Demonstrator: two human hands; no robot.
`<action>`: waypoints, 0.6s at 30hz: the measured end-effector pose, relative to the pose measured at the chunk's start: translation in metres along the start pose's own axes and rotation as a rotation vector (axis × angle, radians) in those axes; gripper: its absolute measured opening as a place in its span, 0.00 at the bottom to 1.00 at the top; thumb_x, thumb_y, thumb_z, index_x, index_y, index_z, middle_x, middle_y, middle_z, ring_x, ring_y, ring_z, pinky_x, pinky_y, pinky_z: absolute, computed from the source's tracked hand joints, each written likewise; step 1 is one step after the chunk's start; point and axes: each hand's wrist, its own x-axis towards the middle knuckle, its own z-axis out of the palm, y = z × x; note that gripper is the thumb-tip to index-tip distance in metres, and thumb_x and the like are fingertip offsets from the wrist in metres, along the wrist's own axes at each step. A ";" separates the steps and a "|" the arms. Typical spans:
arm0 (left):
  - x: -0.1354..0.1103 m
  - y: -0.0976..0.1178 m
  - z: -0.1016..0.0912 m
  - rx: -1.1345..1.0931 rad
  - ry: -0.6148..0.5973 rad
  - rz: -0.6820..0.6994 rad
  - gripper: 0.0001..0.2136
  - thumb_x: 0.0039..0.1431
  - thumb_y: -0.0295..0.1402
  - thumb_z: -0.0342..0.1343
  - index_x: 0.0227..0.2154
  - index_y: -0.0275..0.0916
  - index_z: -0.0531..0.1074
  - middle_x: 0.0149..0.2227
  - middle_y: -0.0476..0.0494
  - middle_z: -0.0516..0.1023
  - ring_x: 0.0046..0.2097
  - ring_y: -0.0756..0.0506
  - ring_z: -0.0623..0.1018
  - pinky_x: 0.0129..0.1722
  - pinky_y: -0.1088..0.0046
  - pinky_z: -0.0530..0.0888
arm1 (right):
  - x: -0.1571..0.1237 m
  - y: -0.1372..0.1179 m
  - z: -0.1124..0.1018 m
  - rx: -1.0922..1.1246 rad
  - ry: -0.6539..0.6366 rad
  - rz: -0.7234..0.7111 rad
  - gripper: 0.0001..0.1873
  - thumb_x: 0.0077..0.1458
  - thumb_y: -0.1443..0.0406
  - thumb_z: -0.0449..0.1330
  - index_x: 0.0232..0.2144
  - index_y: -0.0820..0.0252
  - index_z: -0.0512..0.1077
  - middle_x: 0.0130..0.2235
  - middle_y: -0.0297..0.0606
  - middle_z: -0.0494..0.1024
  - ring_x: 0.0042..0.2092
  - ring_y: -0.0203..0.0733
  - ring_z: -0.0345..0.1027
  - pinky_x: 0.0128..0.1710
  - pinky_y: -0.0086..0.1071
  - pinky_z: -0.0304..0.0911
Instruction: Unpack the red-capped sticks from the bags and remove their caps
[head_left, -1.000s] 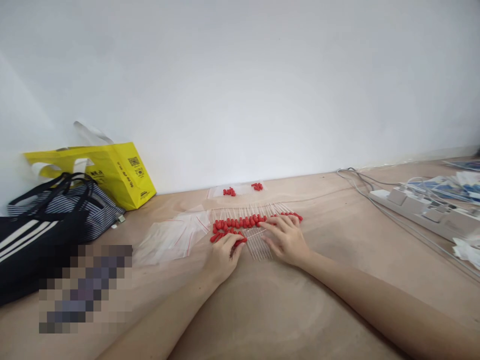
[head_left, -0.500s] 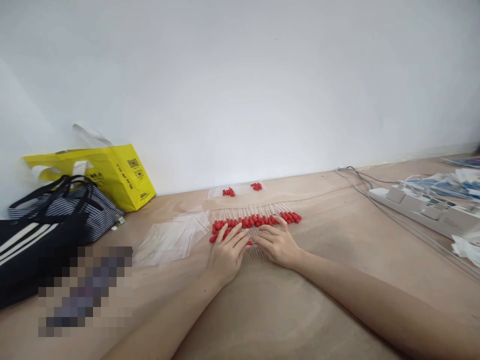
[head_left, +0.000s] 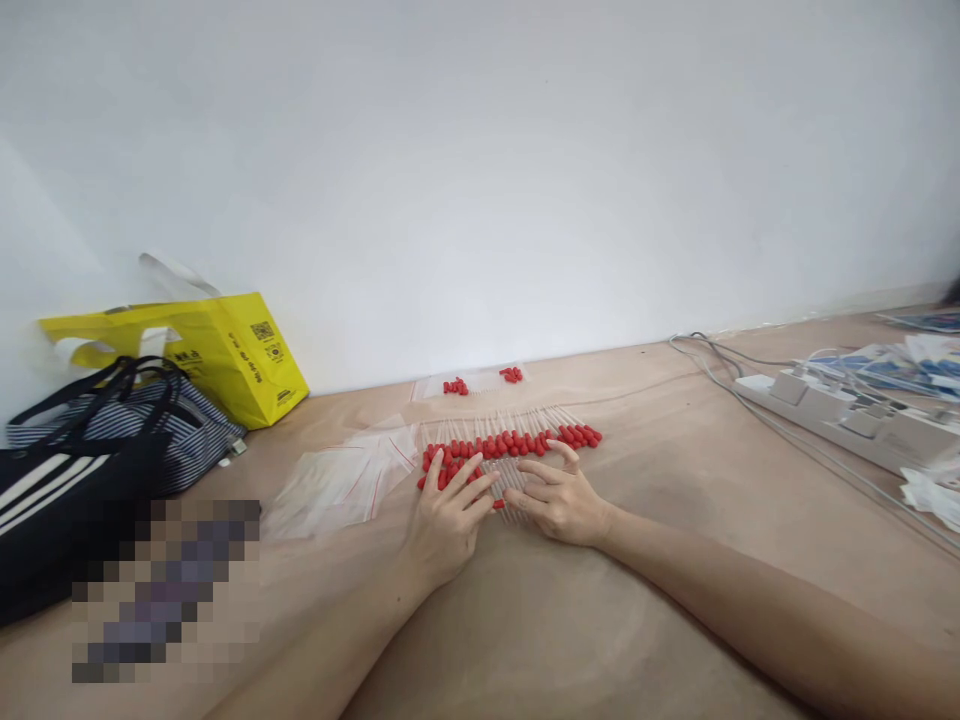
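Observation:
A dense row of red-tipped sticks (head_left: 510,443) lies on the table, thin pale shafts pointing to the wall. Nearer me, a second group of red tips (head_left: 450,472) is partly hidden by my left hand (head_left: 448,510), whose fingers are spread over it. My right hand (head_left: 566,500) rests beside it, its index finger lifted toward the row and its other fingers over pale shafts (head_left: 506,478). One separate red tip (head_left: 499,505) shows between the two hands near the left thumb. Neither hand shows a clear grip.
Clear zip bags (head_left: 349,475) lie to the left. Another bag with two red clusters (head_left: 455,386) lies near the wall. A yellow bag (head_left: 247,350) and a striped bag (head_left: 202,430) stand left. A power strip (head_left: 832,420) with cables sits right.
Both hands have shifted slightly toward me and their fingers have spread more. The separate red tip between them has come closer to me. More of the near red tips now shows.

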 end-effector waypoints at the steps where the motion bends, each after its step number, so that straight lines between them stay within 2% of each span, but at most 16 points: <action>1: 0.000 0.000 0.000 -0.003 -0.008 0.002 0.13 0.55 0.24 0.42 0.33 0.42 0.72 0.45 0.46 0.73 0.54 0.41 0.65 0.55 0.44 0.45 | 0.000 0.000 0.000 0.003 0.000 0.001 0.15 0.53 0.72 0.47 0.37 0.52 0.68 0.23 0.29 0.74 0.46 0.37 0.63 0.53 0.45 0.31; 8: -0.005 -0.007 0.001 -0.005 -0.033 0.014 0.15 0.53 0.20 0.40 0.31 0.40 0.71 0.48 0.47 0.71 0.55 0.42 0.62 0.55 0.48 0.48 | -0.005 0.005 -0.006 -0.020 -0.010 0.033 0.15 0.53 0.72 0.46 0.36 0.52 0.69 0.24 0.30 0.73 0.44 0.38 0.62 0.50 0.43 0.37; 11: -0.013 -0.018 -0.001 0.010 0.009 -0.066 0.13 0.55 0.23 0.41 0.31 0.40 0.70 0.45 0.45 0.72 0.52 0.41 0.66 0.51 0.52 0.59 | -0.011 0.014 -0.011 -0.070 -0.019 0.210 0.12 0.54 0.69 0.49 0.36 0.54 0.70 0.25 0.31 0.73 0.36 0.38 0.63 0.45 0.40 0.45; 13: -0.018 -0.022 0.000 -0.013 0.056 -0.150 0.10 0.57 0.27 0.43 0.31 0.40 0.70 0.39 0.43 0.73 0.44 0.43 0.71 0.43 0.61 0.67 | -0.013 0.019 -0.010 -0.069 -0.071 0.353 0.11 0.54 0.68 0.49 0.37 0.56 0.70 0.25 0.33 0.71 0.31 0.36 0.62 0.38 0.35 0.50; 16: -0.020 -0.025 0.002 -0.087 0.133 -0.276 0.10 0.58 0.31 0.44 0.36 0.39 0.70 0.31 0.44 0.68 0.33 0.48 0.71 0.33 0.72 0.70 | -0.013 0.019 -0.004 0.020 -0.199 0.484 0.12 0.54 0.69 0.47 0.37 0.58 0.70 0.28 0.36 0.68 0.29 0.34 0.61 0.29 0.29 0.53; 18: -0.019 -0.027 0.004 -0.127 0.171 -0.346 0.11 0.58 0.30 0.43 0.39 0.38 0.69 0.32 0.44 0.67 0.33 0.49 0.70 0.33 0.72 0.70 | -0.013 0.018 0.002 0.086 -0.247 0.524 0.13 0.53 0.72 0.46 0.36 0.60 0.69 0.31 0.37 0.66 0.30 0.34 0.62 0.28 0.27 0.55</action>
